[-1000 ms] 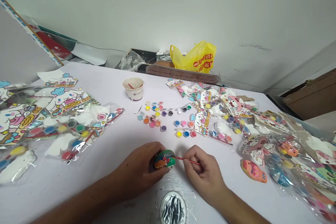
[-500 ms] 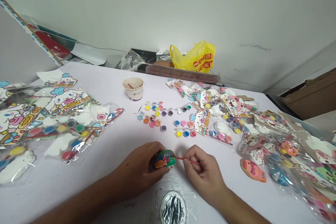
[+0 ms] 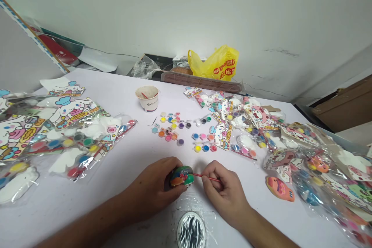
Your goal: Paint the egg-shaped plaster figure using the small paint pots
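Between the thumb and fingers of my left hand (image 3: 164, 180) is a small painted figurine (image 3: 182, 177), coloured green, orange and blue with a bit of red. My right hand (image 3: 222, 186) pinches a thin red paintbrush (image 3: 207, 177). The brush points left and its tip meets the figurine's right side; the bristles are too small to make out. Beyond my hands lie several small paint pots (image 3: 174, 135) in joined strips, many colours among them. A paper cup (image 3: 147, 99) with a red stick in it stands farther back.
Bagged painting kits with white figures (image 3: 99, 128) cover the left side, and more kits (image 3: 255, 124) fill the right. A pink painted figure (image 3: 280, 188) lies right of my hand. A round silvery disc (image 3: 191, 230) sits at the near edge. A yellow plastic bag (image 3: 215, 64) stands at the back.
Almost nothing differs. Both hands keep their places, with the brush still against the figurine; the view has shifted very slightly.
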Available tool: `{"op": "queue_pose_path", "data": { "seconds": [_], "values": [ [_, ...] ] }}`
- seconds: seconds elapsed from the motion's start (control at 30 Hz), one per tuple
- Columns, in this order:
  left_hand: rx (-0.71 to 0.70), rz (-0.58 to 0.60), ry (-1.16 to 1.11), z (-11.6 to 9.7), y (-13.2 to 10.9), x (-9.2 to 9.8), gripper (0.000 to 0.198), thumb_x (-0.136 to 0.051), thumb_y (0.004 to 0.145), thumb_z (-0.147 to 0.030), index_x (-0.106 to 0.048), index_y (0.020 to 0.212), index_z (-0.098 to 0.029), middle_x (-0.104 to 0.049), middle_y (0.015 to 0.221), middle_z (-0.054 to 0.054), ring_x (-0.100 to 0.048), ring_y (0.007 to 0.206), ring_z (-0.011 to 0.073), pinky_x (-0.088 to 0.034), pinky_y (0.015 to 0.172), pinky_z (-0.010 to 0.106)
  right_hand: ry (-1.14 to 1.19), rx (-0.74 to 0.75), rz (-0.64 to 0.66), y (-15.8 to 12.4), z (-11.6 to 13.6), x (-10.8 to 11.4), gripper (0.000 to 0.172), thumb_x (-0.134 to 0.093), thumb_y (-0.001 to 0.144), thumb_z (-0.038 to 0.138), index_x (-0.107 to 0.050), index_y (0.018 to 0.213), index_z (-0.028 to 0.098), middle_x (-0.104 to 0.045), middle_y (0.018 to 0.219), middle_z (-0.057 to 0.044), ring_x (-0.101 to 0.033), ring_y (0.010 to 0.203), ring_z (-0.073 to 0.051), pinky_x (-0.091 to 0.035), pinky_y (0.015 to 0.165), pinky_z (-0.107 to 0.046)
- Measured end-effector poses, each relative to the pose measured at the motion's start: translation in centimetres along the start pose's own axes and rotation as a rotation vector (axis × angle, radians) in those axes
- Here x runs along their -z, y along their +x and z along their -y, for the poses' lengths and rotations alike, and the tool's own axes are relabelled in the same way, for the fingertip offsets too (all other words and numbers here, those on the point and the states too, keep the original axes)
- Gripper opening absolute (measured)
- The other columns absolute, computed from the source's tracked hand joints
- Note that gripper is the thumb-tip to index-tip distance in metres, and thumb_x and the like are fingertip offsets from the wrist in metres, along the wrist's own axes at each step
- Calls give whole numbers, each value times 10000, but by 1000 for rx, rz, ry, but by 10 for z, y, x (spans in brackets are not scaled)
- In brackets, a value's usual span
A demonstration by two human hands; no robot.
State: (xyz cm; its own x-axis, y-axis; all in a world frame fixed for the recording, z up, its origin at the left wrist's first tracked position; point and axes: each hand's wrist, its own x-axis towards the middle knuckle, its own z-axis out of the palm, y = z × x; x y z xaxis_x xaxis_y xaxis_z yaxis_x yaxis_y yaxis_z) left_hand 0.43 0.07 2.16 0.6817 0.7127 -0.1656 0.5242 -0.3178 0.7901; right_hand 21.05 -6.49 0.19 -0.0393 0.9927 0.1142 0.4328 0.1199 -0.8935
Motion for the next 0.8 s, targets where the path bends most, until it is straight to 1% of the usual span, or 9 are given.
{"op": "queue_pose_path", "data": {
  "seconds": [0.17,0.8],
  "values": [
    [15,10,4,-2,0,2,82,-575,870,-281,-552,870,-203,-550,811,-14,-499,722,172,-370,634,279,8,-3,12,-1,0,0,162,-512,893,229,-475,736,216,-222,534,113,-228,472,-95,-234,463,-216],
    [-5,-8,5,2,-1,0,110,-585,864,-302,-544,871,-200,-551,808,-12,-501,710,172,-364,626,279,-14,2,7,-1,-1,0,161,-507,896,226,-484,738,212,-224,537,114,-235,473,-96,-241,467,-214]
  ]
}}
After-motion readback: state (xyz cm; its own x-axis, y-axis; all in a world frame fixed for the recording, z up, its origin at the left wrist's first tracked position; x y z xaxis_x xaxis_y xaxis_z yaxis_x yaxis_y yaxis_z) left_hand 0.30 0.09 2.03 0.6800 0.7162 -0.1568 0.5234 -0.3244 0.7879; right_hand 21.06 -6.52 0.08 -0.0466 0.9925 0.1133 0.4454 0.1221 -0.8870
